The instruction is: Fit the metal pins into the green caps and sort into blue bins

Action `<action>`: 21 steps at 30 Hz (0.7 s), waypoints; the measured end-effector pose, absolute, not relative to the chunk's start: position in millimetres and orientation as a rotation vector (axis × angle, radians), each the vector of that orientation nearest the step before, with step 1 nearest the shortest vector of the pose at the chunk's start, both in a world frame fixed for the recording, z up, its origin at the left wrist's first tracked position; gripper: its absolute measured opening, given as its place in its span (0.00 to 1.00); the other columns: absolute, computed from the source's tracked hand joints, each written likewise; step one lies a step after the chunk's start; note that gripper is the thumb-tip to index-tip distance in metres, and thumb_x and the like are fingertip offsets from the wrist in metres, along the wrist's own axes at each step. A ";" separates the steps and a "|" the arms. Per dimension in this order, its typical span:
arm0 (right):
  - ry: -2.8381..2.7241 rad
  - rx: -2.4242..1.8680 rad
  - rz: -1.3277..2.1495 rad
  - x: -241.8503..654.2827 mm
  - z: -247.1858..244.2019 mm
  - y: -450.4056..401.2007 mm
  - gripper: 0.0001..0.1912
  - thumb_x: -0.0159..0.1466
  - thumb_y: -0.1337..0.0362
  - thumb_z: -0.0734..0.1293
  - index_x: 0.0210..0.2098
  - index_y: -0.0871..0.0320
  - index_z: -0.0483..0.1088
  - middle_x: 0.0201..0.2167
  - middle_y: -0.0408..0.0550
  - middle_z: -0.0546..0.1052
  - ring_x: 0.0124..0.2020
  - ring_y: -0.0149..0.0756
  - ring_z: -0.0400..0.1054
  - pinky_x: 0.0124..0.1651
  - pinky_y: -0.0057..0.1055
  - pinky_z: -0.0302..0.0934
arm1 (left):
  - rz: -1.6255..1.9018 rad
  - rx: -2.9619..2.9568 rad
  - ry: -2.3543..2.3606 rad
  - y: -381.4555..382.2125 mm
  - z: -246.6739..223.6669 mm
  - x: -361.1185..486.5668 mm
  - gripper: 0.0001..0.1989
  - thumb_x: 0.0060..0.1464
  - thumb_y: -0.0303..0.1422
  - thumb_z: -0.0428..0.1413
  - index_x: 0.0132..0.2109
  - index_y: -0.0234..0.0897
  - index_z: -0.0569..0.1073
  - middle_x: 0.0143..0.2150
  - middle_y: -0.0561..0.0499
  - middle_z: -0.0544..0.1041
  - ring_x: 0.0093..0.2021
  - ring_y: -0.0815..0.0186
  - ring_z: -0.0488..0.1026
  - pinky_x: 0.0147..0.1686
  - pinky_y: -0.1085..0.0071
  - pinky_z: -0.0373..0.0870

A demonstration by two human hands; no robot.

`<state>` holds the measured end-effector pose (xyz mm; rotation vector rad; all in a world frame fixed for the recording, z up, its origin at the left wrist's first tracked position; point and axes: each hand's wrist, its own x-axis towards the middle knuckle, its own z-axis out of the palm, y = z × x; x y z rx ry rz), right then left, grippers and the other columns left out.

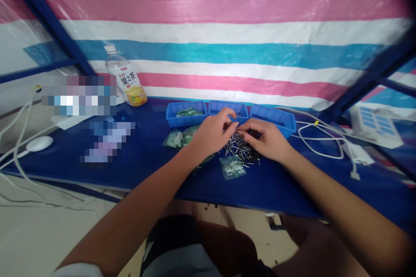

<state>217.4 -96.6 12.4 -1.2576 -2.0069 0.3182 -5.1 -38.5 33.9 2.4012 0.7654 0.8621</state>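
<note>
A loose pile of thin metal pins (pixel 238 149), some silvery and some dark, lies on the blue table. Over the pile's far edge, my left hand (pixel 214 134) curls its thumb and fingers together. My right hand (pixel 266 138) meets it there in a pinch, fingertips almost touching. Whatever lies between the fingertips is too small to make out. Just in front of the pile is a small clear plastic bag (pixel 233 167) with pale pieces inside. More such small bags (pixel 175 138) lie left of my left hand, partly covered by it.
Behind my hands stand a left blue bin (pixel 186 121) holding small bags, a middle blue bin (pixel 212 106) and a right blue bin (pixel 287 125). A drink bottle (pixel 126 78) stands back left. White cables (pixel 320 138) lie right; a white spoon (pixel 39 143) is far left.
</note>
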 end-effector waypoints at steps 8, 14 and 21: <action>-1.783 -1.302 0.442 216.8 13.1 -81.1 0.12 0.70 0.53 0.69 0.40 0.54 0.79 0.35 0.47 0.81 0.34 0.39 0.73 0.37 0.36 0.66 | 0.970 2.339 0.825 -31.6 34.6 -9.1 0.15 0.72 0.42 0.52 0.59 0.41 0.69 0.42 0.48 0.85 0.34 0.61 0.78 0.35 0.62 0.68; -1.749 -1.495 0.186 210.6 14.6 -63.1 0.19 0.71 0.51 0.67 0.28 0.54 0.74 0.24 0.45 0.76 0.25 0.36 0.67 0.34 0.39 0.63 | 0.967 2.440 0.908 -24.4 33.0 -12.6 0.08 0.72 0.38 0.49 0.45 0.41 0.69 0.32 0.49 0.78 0.30 0.62 0.73 0.31 0.63 0.64; -2.246 -1.288 0.031 217.7 21.5 -88.3 0.14 0.73 0.52 0.66 0.47 0.53 0.79 0.41 0.53 0.81 0.43 0.49 0.75 0.48 0.49 0.69 | 0.945 2.503 0.913 -26.1 29.8 -10.8 0.07 0.71 0.36 0.49 0.45 0.41 0.69 0.31 0.50 0.76 0.30 0.62 0.73 0.32 0.64 0.64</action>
